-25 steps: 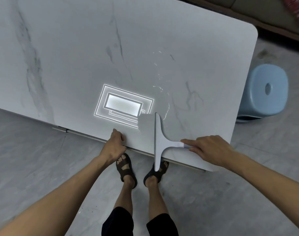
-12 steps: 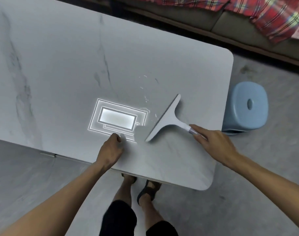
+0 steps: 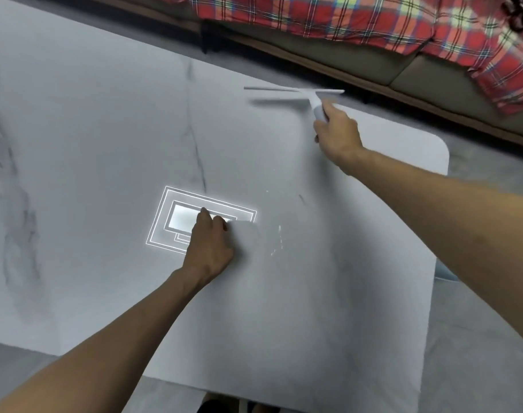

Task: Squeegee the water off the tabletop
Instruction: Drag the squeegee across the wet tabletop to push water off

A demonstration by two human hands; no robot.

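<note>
**Head view: squeegee poised at the table's far edge, water lying nearer**

Head-camera footage showed a person leaning over a marble-patterned tabletop (image 3: 99, 138). Nearest, the left hand (image 3: 208, 244) rested loosely curled on the surface, holding nothing, over a bright reflected rectangle (image 3: 165, 222). Just to its right, small droplets of water (image 3: 279, 238) glistened. Farther out, the right hand (image 3: 337, 134) was wrapped around the handle of a white squeegee (image 3: 294, 92), whose blade ran crosswise near the far edge; whether it touched the surface could not be told. The water lay on the person's side of the blade, so the coming pull would likely run toward the body. Beyond, a plaid blanket (image 3: 343, 22) draped a sofa (image 3: 433, 79).
</note>
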